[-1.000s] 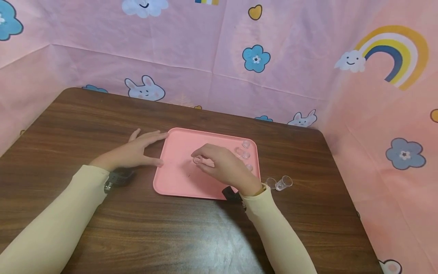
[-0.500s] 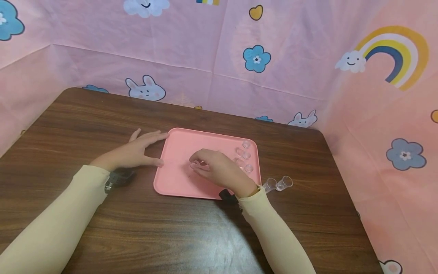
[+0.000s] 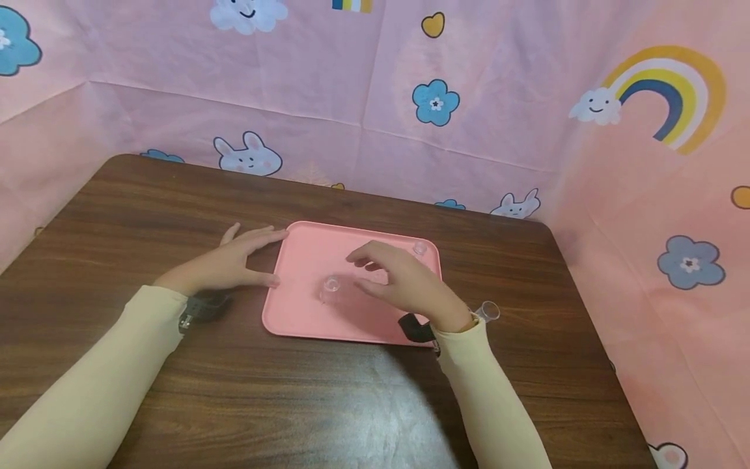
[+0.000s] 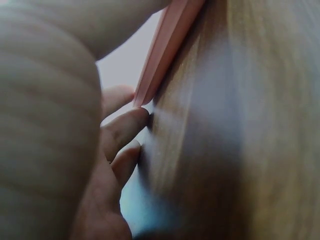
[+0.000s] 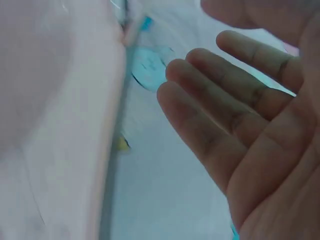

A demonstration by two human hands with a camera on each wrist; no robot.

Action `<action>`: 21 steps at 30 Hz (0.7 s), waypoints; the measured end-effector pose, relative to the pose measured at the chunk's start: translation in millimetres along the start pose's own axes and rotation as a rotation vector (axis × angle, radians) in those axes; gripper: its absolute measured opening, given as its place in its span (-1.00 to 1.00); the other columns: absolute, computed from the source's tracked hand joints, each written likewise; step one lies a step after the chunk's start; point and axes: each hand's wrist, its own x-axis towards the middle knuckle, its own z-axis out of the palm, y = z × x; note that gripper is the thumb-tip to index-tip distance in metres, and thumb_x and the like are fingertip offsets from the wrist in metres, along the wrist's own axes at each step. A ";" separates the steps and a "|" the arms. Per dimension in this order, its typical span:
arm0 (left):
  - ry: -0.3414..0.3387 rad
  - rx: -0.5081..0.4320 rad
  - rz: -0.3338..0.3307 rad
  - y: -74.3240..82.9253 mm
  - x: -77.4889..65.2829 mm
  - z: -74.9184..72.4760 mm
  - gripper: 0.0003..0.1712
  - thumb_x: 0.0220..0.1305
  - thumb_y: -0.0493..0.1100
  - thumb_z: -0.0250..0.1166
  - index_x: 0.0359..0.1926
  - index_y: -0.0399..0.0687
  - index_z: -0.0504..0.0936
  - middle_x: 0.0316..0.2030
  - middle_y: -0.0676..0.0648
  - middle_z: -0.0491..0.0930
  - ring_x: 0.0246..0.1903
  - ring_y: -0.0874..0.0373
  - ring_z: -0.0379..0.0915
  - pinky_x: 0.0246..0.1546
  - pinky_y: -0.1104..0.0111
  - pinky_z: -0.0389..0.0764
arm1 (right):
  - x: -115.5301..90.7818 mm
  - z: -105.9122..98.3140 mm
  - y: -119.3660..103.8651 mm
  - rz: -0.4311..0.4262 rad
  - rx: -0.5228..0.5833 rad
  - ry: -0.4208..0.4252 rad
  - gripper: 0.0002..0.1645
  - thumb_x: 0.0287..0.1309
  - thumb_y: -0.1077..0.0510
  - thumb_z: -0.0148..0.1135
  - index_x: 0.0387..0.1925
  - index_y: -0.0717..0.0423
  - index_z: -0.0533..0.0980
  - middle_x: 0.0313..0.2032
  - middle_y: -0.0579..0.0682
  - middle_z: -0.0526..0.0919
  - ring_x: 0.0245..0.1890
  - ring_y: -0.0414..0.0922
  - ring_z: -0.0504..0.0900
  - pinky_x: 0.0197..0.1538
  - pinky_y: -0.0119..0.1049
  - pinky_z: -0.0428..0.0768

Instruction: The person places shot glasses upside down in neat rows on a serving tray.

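In the head view a pink tray (image 3: 299, 312) lies on the table. My left hand (image 3: 225, 260) spans its left edge, with fingertips and thumb at the rim. The left wrist view has the fingers (image 4: 127, 127) against the pink tray edge. On the left half of the tray stands a small clear cup (image 3: 331, 290). Just right of it, over the tray, my right hand (image 3: 404, 277) hovers apart from the cup and holds nothing. Loosely extended fingers (image 5: 200, 125) show in the right wrist view. Another small clear cup (image 3: 420, 248) is at the tray's far right corner.
Beyond the tray's right side a clear cup (image 3: 488, 312) is on the brown wooden table (image 3: 281, 404), partly behind my right sleeve. My right hand hides part of the tray's right side. A patterned cloth (image 3: 316, 98) hangs behind the table.
My right hand has let go of the small clear cup, leaving it on the tray, and moved right. It now covers some cups seen earlier at the right. My left hand has stayed still.
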 end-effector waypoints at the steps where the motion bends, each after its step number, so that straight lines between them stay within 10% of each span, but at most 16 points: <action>1: -0.003 -0.004 -0.004 0.9 0.1 0.2 0.11 0.15 0.25 0.51 0.60 0.03 0.21 0.57 -0.20 0.18 0.59 -0.23 -0.11 0.50 -0.21 -0.60 | -6.7 -8.9 1.9 0.010 0.017 0.023 -0.62 0.34 0.22 0.37 0.15 0.18 0.56 0.06 0.05 0.67 0.08 0.00 0.68 0.21 -0.21 0.64; 11: 0.005 -0.008 -0.018 -0.1 -1.6 2.0 0.11 0.14 0.24 0.52 0.60 0.06 0.22 0.57 -0.19 0.18 0.59 -0.23 -0.12 0.51 -0.19 -0.61 | -82.7 -81.2 41.4 0.306 0.037 0.055 -0.59 0.31 0.15 0.43 0.15 -0.06 0.56 0.12 -0.08 0.64 0.19 0.01 0.62 0.28 0.13 0.58; 21: -0.001 -0.006 -0.016 -0.1 0.5 1.4 0.11 0.14 0.24 0.52 0.60 0.07 0.21 0.58 -0.19 0.16 0.59 -0.24 -0.12 0.51 -0.19 -0.63 | -132.4 -76.2 67.5 0.366 0.102 -0.165 -0.38 0.17 0.07 0.56 0.20 0.16 0.54 0.12 0.12 0.65 -0.11 0.07 0.72 -0.03 0.03 0.74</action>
